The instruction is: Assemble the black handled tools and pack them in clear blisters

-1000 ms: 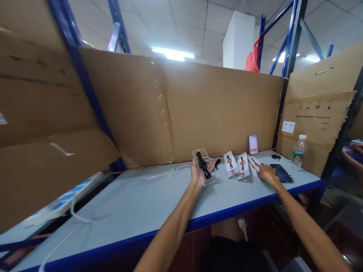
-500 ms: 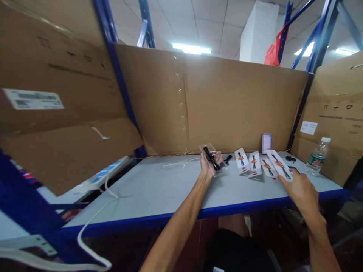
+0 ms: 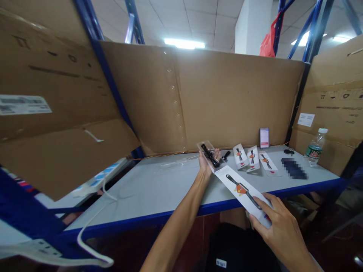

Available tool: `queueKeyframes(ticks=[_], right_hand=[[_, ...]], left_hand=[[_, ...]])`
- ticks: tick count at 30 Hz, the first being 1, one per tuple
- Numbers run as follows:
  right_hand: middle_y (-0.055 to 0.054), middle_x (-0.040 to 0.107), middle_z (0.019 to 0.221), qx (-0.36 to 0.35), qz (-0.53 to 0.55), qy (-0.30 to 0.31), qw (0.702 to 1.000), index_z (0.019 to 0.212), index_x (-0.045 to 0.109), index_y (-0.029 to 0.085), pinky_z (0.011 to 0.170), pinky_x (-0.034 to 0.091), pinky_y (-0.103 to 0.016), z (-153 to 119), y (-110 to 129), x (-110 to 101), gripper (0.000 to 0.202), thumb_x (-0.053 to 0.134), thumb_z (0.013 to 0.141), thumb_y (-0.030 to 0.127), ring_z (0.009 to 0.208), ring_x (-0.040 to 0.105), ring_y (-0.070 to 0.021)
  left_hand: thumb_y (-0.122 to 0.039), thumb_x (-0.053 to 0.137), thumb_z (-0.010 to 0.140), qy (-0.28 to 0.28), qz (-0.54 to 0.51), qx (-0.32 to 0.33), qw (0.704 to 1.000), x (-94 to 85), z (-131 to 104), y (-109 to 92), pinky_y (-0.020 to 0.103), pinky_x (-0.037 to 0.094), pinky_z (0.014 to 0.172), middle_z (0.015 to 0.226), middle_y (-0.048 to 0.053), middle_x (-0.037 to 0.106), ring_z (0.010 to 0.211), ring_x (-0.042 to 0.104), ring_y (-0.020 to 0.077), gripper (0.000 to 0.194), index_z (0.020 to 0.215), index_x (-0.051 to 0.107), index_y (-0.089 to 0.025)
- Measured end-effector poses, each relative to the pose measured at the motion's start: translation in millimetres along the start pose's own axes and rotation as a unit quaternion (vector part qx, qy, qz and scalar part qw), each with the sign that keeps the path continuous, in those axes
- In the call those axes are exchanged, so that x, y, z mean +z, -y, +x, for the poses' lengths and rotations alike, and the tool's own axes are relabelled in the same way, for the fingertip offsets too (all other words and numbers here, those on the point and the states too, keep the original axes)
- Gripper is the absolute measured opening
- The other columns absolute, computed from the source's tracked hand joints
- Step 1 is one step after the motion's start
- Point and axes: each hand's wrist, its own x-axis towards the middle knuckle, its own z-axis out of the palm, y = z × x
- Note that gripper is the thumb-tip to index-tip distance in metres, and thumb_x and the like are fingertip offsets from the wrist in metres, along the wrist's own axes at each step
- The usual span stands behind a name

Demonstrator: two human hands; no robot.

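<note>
My left hand (image 3: 204, 166) is closed round a clear plastic blister tray (image 3: 207, 146) with a black spokeshave (image 3: 210, 155) lying in it. In my right hand (image 3: 279, 224) is a long white box card (image 3: 238, 194), gripped by its near end between thumb and fingers. A spokeshave with an orange middle and dark handles is printed on it. The card slants across the table's front edge, and its far end meets or overlaps the tray's lower edge. Just right of my left hand lies a small black piece (image 3: 226, 155), partly hidden.
Three similar printed cards (image 3: 253, 158) stand or lie on the grey table (image 3: 153, 189). Behind them a phone (image 3: 264, 138) leans upright. A water bottle (image 3: 314, 149), keys (image 3: 289, 151) and a blurred dark item (image 3: 294, 168) sit at right; clear plastic (image 3: 180, 161) lies left. Cardboard walls (image 3: 241, 98) enclose the table.
My right hand has brought the card leftward and toward me, from beside the other cards to the tray. The dark item at right is now uncovered. My left hand still holds the tray.
</note>
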Motion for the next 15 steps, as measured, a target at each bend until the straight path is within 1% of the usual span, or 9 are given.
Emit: queueKeyframes(ticks=[2, 5, 9, 11, 13, 15], right_hand=[[-0.008, 0.068, 0.118, 0.004, -0.011, -0.003, 1.000, 0.120, 0.071, 0.033, 0.083, 0.060, -0.044, -2, 2, 1, 0.037, 0.062, 0.084, 0.038, 0.098, 0.067, -0.0292], [-0.009, 0.068, 0.117, 0.007, -0.016, -0.012, 1.000, 0.118, 0.072, 0.032, 0.083, 0.059, -0.045, -8, 8, 5, 0.035, 0.062, 0.084, 0.038, 0.097, 0.066, -0.0301], [-0.010, 0.067, 0.121, 0.010, -0.003, -0.034, 0.999, 0.120, 0.071, 0.029, 0.087, 0.056, -0.044, -7, 20, 19, 0.036, 0.063, 0.085, 0.035, 0.102, 0.063, -0.0306], [-0.012, 0.066, 0.124, 0.018, -0.002, -0.044, 0.999, 0.120, 0.071, 0.025, 0.090, 0.054, -0.045, 3, 28, 29, 0.035, 0.062, 0.087, 0.033, 0.105, 0.062, -0.0310], [-0.012, 0.065, 0.125, 0.024, -0.003, -0.046, 0.999, 0.119, 0.072, 0.022, 0.092, 0.053, -0.045, 18, 38, 38, 0.034, 0.061, 0.088, 0.031, 0.106, 0.061, -0.0310], [-0.011, 0.066, 0.126, 0.027, -0.003, -0.040, 0.999, 0.120, 0.072, 0.022, 0.093, 0.052, -0.044, 34, 46, 45, 0.035, 0.061, 0.088, 0.030, 0.106, 0.060, -0.0304]], left_hand=[[-0.068, 0.029, 0.095, 0.003, -0.005, 0.011, 1.000, 1.7, -2, 2, 0.044, 0.060, 0.078, 0.097, 0.017, 0.070, 0.096, 0.071, 0.0290, 0.061, 0.091, 0.063, -0.018], [-0.066, 0.029, 0.096, -0.005, -0.008, 0.017, 1.000, 3.8, -4, 3, 0.043, 0.060, 0.075, 0.095, 0.016, 0.070, 0.094, 0.072, 0.0281, 0.059, 0.086, 0.062, -0.019], [-0.067, 0.029, 0.096, -0.016, -0.011, 0.005, 1.000, 4.0, -4, 6, 0.041, 0.060, 0.073, 0.094, 0.016, 0.070, 0.090, 0.072, 0.0273, 0.059, 0.086, 0.061, -0.019], [-0.067, 0.031, 0.096, -0.010, -0.006, 0.001, 1.000, 2.5, -3, 8, 0.041, 0.059, 0.074, 0.093, 0.014, 0.070, 0.089, 0.072, 0.0268, 0.057, 0.087, 0.060, -0.019], [-0.067, 0.032, 0.095, 0.002, 0.004, -0.004, 1.000, 0.3, -1, 11, 0.042, 0.059, 0.076, 0.092, 0.013, 0.070, 0.087, 0.072, 0.0260, 0.055, 0.089, 0.060, -0.019], [-0.067, 0.032, 0.096, 0.009, 0.012, -0.007, 1.000, -2.0, 1, 11, 0.043, 0.058, 0.079, 0.092, 0.013, 0.071, 0.087, 0.072, 0.0258, 0.056, 0.091, 0.060, -0.019]])
